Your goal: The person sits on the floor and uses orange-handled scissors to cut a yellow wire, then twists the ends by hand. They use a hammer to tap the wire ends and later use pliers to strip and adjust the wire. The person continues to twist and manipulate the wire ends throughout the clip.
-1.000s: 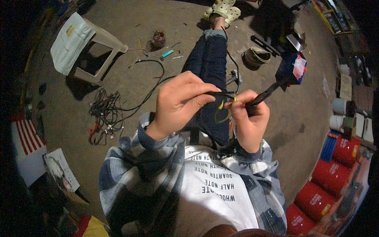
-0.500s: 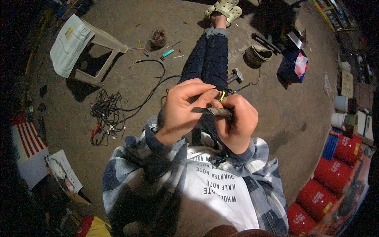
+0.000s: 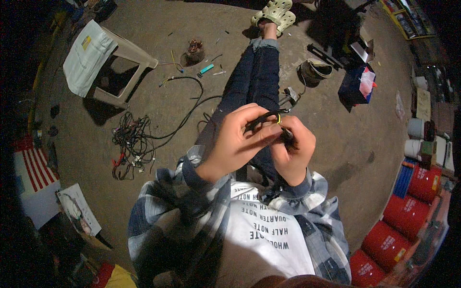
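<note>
Both hands meet over my lap. My left hand [image 3: 235, 141] is closed on a black cable [image 3: 265, 116], which runs across its fingers toward the right. A short yellow-green wire [image 3: 279, 118] shows beside the cable, between the fingertips of both hands. My right hand [image 3: 297, 146] is closed close against the left one, its fingers curled around something dark [image 3: 288, 137]. What that dark thing is, I cannot make out, as the fingers cover most of it.
A tangled heap of black cables [image 3: 133, 144] lies on the floor at left, near a plastic stool [image 3: 139, 72]. Beyond my legs are a turquoise lighter-like object [image 3: 206, 68], a hammer [image 3: 291, 94], a round dark container [image 3: 314, 72] and a blue box [image 3: 355, 89]. Red drums [image 3: 407, 209] line the right.
The flat grey blade-like piece seen between the hands earlier no longer shows. The black cable now lies more visibly across my left fingers, and my right hand has turned.
</note>
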### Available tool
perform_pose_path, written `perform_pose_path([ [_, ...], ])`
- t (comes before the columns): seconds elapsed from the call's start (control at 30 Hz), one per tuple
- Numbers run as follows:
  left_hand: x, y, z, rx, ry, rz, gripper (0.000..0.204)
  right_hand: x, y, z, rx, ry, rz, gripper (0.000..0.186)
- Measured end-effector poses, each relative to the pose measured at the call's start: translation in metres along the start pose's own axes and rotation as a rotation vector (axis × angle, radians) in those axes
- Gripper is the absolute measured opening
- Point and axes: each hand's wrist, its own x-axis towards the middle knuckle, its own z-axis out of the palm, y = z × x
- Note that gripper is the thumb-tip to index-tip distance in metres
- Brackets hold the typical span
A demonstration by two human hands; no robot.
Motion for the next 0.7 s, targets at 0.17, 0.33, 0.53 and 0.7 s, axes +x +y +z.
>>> perform_pose_path([
  [0.17, 0.001, -0.007, -0.006, 0.098, -0.057, -0.122, 0.025, 0.008, -0.004, 0.0, 0.028, -0.108, -0.075, 0.018],
  [0.33, 0.003, -0.013, -0.004, 0.12, -0.005, -0.106, 0.027, 0.005, -0.001, -0.003, -0.052, -0.164, -0.065, 0.02],
  [0.53, 0.005, -0.017, -0.005, 0.13, 0.056, 0.062, 0.027, 0.003, -0.001, -0.002, 0.475, 0.104, 0.207, 0.023],
  [0.7, 0.002, -0.01, 0.004, 0.185, -0.001, 0.163, 0.026, 0.019, -0.007, -0.005, 0.371, -0.013, 0.327, 0.017],
])
